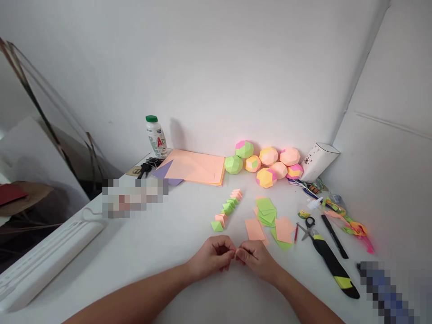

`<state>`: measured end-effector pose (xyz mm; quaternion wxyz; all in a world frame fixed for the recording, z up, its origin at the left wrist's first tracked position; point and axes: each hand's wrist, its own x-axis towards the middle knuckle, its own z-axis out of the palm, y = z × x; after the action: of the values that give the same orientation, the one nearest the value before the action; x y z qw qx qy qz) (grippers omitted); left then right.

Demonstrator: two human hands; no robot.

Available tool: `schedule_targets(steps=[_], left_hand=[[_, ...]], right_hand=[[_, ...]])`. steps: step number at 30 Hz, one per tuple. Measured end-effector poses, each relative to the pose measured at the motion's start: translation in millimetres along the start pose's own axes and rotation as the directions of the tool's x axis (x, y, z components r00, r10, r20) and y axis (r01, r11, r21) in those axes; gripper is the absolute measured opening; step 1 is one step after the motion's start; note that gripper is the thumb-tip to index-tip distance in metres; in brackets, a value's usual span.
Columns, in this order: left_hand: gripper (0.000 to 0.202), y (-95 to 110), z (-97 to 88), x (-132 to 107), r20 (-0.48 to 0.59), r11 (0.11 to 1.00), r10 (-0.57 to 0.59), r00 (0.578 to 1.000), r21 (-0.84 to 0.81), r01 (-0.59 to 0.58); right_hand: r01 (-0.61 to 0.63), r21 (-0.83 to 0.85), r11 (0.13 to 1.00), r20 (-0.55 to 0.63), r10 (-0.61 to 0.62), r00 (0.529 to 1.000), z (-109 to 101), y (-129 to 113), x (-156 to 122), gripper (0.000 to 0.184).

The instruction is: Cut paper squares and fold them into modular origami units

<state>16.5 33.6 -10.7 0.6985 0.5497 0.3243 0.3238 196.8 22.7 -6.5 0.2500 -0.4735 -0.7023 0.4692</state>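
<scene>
My left hand [212, 257] and my right hand [255, 258] rest on the white table [151, 252], fingertips meeting in a pinch at the middle. Both are closed on something small that I cannot make out. Just beyond them lie loose orange paper squares [254, 228] and a pile of green squares [266, 211]. A row of small folded green and orange paper units [227, 209] runs away from my left hand.
Several paper polyhedron balls [266, 162] sit by the wall. A stack of orange sheets [195, 166], a white bottle [155, 137] and keys [146, 167] lie at the back left. Scissors [308, 228], a yellow-black cutter [332, 263], pens and a white box [319, 159] are at right.
</scene>
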Motion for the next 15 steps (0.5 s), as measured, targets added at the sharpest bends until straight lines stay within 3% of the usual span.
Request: schedule_targets(steps=[8, 15], left_hand=[[0.025, -1.6, -0.2, -1.6, -0.015, 1.000, -0.017, 1.000, -0.021, 0.016], [0.022, -6.9, -1.9, -1.0, 0.003, 0.996, 0.088, 0.996, -0.016, -0.088]], right_hand=[[-0.026, 0.026, 0.999, 0.050, 0.025, 0.998, -1.7, 5.9, -0.6, 0.051], [-0.050, 0.017, 0.999, 0.073, 0.049, 0.996, -6.7, 4.5, 0.5, 0.045]])
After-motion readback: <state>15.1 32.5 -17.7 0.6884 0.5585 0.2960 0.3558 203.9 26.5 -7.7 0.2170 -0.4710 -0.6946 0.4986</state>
